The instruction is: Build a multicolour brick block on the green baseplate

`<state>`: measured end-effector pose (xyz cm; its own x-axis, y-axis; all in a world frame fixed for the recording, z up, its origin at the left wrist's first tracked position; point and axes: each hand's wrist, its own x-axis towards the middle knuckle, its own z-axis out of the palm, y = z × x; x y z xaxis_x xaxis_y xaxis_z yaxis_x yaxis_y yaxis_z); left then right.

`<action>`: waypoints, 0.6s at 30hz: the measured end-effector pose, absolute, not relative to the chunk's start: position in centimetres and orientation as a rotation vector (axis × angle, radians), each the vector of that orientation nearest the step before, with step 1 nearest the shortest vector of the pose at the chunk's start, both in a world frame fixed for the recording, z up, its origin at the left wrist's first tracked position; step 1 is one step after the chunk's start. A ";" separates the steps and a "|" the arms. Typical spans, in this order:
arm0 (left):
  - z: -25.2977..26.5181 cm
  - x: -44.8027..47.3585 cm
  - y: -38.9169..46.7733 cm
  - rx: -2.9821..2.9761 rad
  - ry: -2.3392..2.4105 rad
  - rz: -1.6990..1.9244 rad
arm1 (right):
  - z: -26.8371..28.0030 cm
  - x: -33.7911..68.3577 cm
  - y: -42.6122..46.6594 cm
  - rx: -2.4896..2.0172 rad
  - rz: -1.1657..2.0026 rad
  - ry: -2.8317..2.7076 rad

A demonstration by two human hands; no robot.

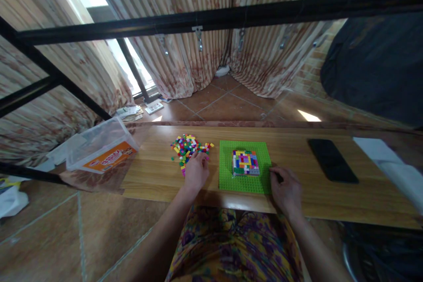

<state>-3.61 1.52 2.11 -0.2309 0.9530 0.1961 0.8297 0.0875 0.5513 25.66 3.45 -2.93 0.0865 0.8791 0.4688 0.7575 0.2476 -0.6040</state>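
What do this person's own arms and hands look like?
The left hand and right hand are bare, with no gloves. The forearms show no sleeves, watch or cables. Any rings are too small to tell. Patterned clothing in yellow and purple covers the lap.

Multicoloured bricks [245, 163] on green baseplate [226, 174]

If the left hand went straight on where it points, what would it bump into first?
Probably the loose bricks, just ahead of the left hand; whether they touch is unclear.
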 end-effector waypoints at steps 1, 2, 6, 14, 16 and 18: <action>2.1 -3.6 1.5 1.827 2.160 0.815 | -2.9 25.6 3.4 -1.532 0.187 -1.683; 2.1 -3.6 1.6 1.850 2.170 0.782 | -2.9 25.6 3.4 -1.532 0.191 -1.679; 2.3 -3.2 1.6 1.887 2.212 0.663 | -3.0 25.6 3.4 -1.516 0.193 -1.673; 2.9 -2.6 1.8 1.933 2.297 0.508 | -3.1 25.7 3.5 -1.522 0.181 -1.678; 2.9 -2.5 2.0 1.937 2.321 0.454 | -3.0 25.6 3.5 -1.523 0.184 -1.673; 2.9 -2.4 2.1 1.937 2.333 0.406 | -2.9 25.6 3.5 -1.522 0.188 -1.671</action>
